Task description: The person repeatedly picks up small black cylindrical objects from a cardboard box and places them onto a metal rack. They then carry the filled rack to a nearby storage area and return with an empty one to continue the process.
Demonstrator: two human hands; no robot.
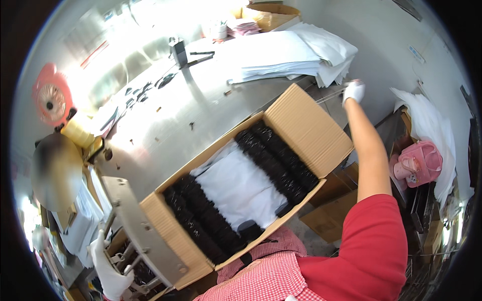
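An open cardboard box (324, 138) stands in front of me, its side flaps folded out. Inside, rows of shiny black parts (276, 155) lie along both sides, with a white sheet (241, 185) between them. At the lower left my left hand (111, 273), in a white glove, curls around a bracket of a metal frame (145, 241) beside the box. My right arm reaches out to the far right. There my right hand (354, 91), also gloved, is closed at the end of thin metal rods (330, 95), near the white sheets; its fingertips are small and unclear.
A metal table (165, 125) behind the box bears small dark parts, a black stand (177, 52) and a stack of white sheets (276, 55). A pink fan (51, 98) is at the left. On the right are a pink bag (424, 163) and cardboard (331, 215) low down.
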